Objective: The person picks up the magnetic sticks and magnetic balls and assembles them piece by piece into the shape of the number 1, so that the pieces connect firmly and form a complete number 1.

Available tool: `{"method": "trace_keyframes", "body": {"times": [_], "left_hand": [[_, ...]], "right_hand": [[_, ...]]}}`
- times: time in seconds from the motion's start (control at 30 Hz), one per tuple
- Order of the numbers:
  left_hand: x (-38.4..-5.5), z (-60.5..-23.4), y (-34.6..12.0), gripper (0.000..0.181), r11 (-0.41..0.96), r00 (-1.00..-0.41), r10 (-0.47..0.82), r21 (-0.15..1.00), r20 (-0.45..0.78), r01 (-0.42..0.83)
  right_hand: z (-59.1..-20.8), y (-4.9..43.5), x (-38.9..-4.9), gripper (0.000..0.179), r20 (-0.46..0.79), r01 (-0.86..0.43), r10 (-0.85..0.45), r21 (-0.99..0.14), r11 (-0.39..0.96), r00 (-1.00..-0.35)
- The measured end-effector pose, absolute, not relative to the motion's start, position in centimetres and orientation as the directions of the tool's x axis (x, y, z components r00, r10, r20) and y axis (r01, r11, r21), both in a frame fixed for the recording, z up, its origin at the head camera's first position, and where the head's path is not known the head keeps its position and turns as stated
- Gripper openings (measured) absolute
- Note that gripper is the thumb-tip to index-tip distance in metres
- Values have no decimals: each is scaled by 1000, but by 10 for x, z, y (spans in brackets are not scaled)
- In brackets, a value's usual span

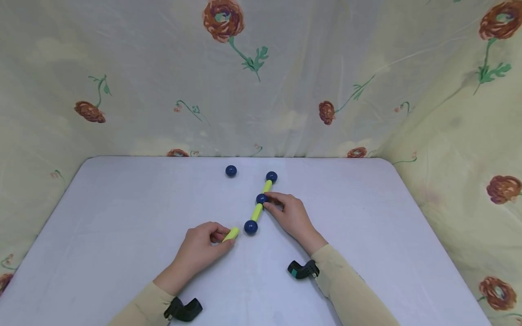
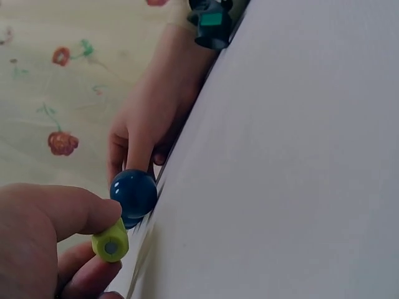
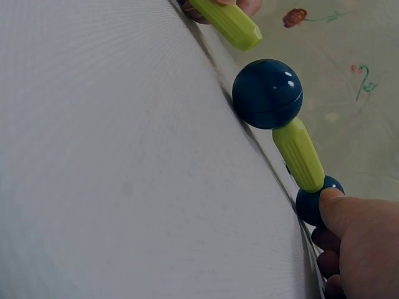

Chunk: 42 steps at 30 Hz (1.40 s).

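Near the table's middle, my left hand (image 1: pixel 200 248) pinches a yellow-green magnetic rod (image 1: pixel 231 233) between thumb and fingers. A grey round inset shows in the rod's end (image 2: pixel 111 246) in the left wrist view. Just right of that rod lies a chain of three dark blue balls joined by two yellow-green rods. My right hand (image 1: pixel 291 216) pinches the chain's middle ball (image 1: pixel 261 199) with thumb and fingertips. The near ball (image 1: pixel 250 227) is a short gap from the held rod. One chain rod (image 3: pixel 299 156) links near and middle balls; the other (image 1: pixel 267 186) runs to the far ball (image 1: pixel 271 176).
A loose dark blue ball (image 1: pixel 231 170) sits near the back edge of the white table (image 1: pixel 122 203), left of the chain. Floral cloth (image 1: pixel 285 81) hangs behind and beside the table. Black wrist cameras (image 1: pixel 303 270) are strapped to both sleeves.
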<state>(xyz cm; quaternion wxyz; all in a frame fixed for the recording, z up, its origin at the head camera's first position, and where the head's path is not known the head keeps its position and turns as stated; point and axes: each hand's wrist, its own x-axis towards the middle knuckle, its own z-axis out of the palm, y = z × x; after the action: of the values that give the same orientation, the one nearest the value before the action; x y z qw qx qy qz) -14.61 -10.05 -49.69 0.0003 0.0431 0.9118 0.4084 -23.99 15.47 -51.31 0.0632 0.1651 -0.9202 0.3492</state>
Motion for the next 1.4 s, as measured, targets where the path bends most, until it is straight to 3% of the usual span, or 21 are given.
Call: {"method": "trace_keyframes", "body": {"times": [1.4], "left_hand": [[-140,-506,-73,15,767,-981,102,615,165,183]], "right_hand": [[-511,155,-238,33,228,-341,-254,-633,695,-940]]}}
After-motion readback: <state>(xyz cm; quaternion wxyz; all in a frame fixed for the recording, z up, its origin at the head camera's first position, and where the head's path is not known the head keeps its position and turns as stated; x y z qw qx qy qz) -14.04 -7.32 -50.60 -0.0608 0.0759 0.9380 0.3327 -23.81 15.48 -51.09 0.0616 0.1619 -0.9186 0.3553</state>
